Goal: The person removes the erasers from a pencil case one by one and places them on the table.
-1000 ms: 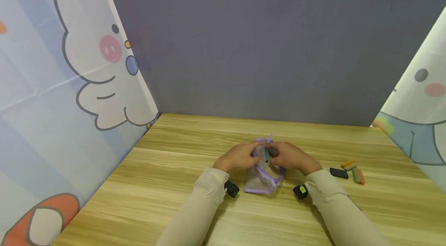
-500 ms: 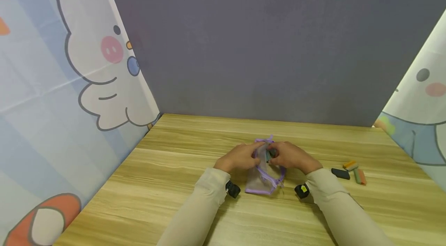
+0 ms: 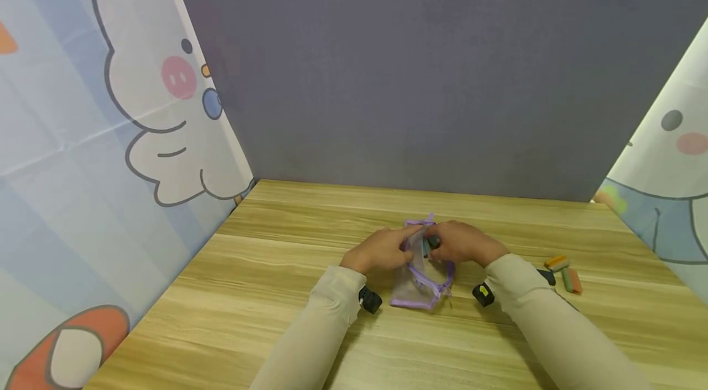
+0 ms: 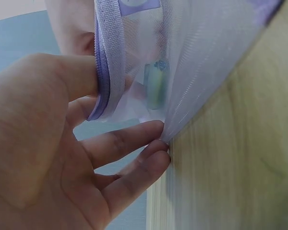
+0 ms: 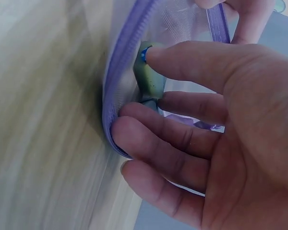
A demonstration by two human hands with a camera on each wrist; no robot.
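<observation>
A mesh pouch with purple zipper edging (image 3: 412, 292) lies on the table in the head view, its mouth spread apart. My left hand (image 3: 381, 249) holds the pouch's rim, with the zipper edge (image 4: 105, 62) between thumb and fingers in the left wrist view. My right hand (image 3: 459, 242) reaches into the mouth. Its thumb and index finger pinch a small dark green block with a blue end (image 5: 150, 76), whose exact kind I cannot tell. Through the mesh, a pale green and blue piece (image 4: 156, 86) shows in the left wrist view.
Right of my right hand lie a yellow-and-grey block (image 3: 556, 263), an orange-and-green pair (image 3: 572, 280) and a dark block (image 3: 547, 277), partly covered by my sleeve. Grey panel (image 3: 415, 70) stands behind the wooden table (image 3: 265, 255); printed curtains (image 3: 166, 132) flank it.
My right hand has shifted and turned slightly at the pouch mouth, and its forearm has swung right over part of the dark block. The left hand stays nearly still.
</observation>
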